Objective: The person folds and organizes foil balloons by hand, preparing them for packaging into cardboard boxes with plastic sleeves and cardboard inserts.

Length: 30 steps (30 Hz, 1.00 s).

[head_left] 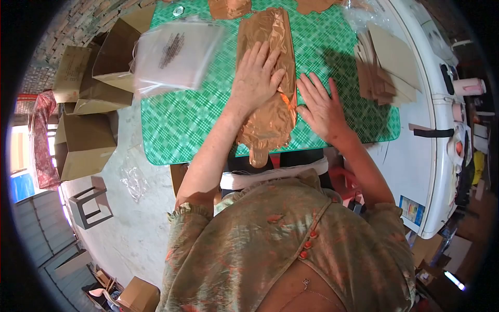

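Observation:
A long, shiny copper-coloured foil sheet (266,122) lies folded flat on the green checked tabletop, looking like a deflated foil balloon. Its rounded near end has a narrow tab that hangs over the table's front edge. My left hand (254,77) rests palm down on the upper middle of the foil, fingers stretched out. Just beside the foil's right edge, my right hand (323,106) lies flat on the tablecloth (179,130) with its fingers spread and the thumb close to the foil. Neither hand grips anything.
A stack of clear plastic bags (182,57) lies left on the table. More copper foil (230,8) sits at the far edge. Brown cardboard pieces (387,65) are piled at the right. Open cardboard boxes (86,143) and a small stool frame (91,204) stand left on the floor.

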Each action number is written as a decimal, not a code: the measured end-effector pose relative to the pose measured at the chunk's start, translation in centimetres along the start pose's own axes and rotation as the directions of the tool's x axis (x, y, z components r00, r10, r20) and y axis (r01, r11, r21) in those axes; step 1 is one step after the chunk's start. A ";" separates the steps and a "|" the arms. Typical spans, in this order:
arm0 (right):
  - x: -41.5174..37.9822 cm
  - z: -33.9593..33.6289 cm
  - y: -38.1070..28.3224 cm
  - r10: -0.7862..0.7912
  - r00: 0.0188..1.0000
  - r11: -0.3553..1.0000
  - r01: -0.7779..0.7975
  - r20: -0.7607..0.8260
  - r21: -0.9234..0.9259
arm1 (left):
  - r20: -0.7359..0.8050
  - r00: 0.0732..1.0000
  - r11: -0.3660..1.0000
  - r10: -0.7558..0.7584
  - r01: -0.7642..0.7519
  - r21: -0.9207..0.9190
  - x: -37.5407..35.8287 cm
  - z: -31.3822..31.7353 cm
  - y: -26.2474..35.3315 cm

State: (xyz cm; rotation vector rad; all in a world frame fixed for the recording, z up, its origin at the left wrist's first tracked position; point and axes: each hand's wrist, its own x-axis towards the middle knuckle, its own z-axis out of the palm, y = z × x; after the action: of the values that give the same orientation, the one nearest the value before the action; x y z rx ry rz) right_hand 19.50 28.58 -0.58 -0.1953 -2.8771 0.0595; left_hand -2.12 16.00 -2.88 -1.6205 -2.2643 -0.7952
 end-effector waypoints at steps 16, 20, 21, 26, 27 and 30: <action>0.2 -0.2 -2.6 -0.004 1.000 0.998 0.003 0.017 0.057 | 0.015 1.000 0.998 0.016 -0.017 0.053 0.0 -0.1 0.1; 0.2 -0.4 -2.8 -0.019 0.999 0.999 0.017 0.032 0.049 | 0.030 0.999 0.997 0.016 -0.018 0.074 -0.1 -0.2 0.2; 0.2 -0.6 -2.8 -0.026 0.999 0.999 0.024 0.034 0.048 | 0.031 0.999 0.997 0.013 -0.015 0.071 -0.1 -0.2 0.3; -0.2 -0.9 -3.3 -0.073 0.994 0.994 0.066 0.083 0.089 | 0.033 0.999 0.997 0.004 -0.006 0.081 0.0 -0.2 0.2; -0.3 -1.0 -3.3 -0.075 0.993 0.993 0.065 0.097 0.099 | 0.033 0.999 0.997 0.004 -0.007 0.082 0.0 -0.2 0.2; -0.5 -0.8 -3.4 -0.072 0.992 0.990 0.059 0.102 0.131 | 0.018 1.000 0.999 0.020 -0.021 0.032 0.1 -0.5 0.3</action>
State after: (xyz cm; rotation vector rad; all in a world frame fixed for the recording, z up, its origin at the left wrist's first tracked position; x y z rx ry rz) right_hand 19.73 25.20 0.25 -0.0746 -2.9697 0.2487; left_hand -1.91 15.85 -2.29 -1.6405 -2.2569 -0.7391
